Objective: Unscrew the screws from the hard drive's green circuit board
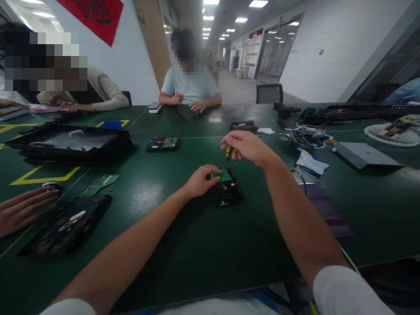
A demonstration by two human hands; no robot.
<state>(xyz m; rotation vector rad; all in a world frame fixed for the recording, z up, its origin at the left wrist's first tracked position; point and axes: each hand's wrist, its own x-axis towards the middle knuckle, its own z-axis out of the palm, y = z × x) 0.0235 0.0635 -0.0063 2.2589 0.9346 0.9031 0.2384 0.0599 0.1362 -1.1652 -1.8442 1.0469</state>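
Note:
A black hard drive (227, 194) with a green circuit board (225, 175) on its upper face lies on the table in front of me. My left hand (202, 180) grips its left side, fingers at the far corner and thumb reaching over the top. Above the drive's far end, my right hand (243, 146) pinches a small yellow and black screwdriver (228, 152), held near upright. Its tip is too fine to make out against the board. Small screws (236, 164) lie just beyond the drive.
Another hard drive (163, 144) lies farther off. At left are a larger opened drive (67, 225), a loose circuit board (102, 183), a co-worker's hand (26, 212) and a black tray (75, 140). Rightward sit cables (306, 136), a glove (311, 162) and a metal box (364, 155). Two people sit opposite.

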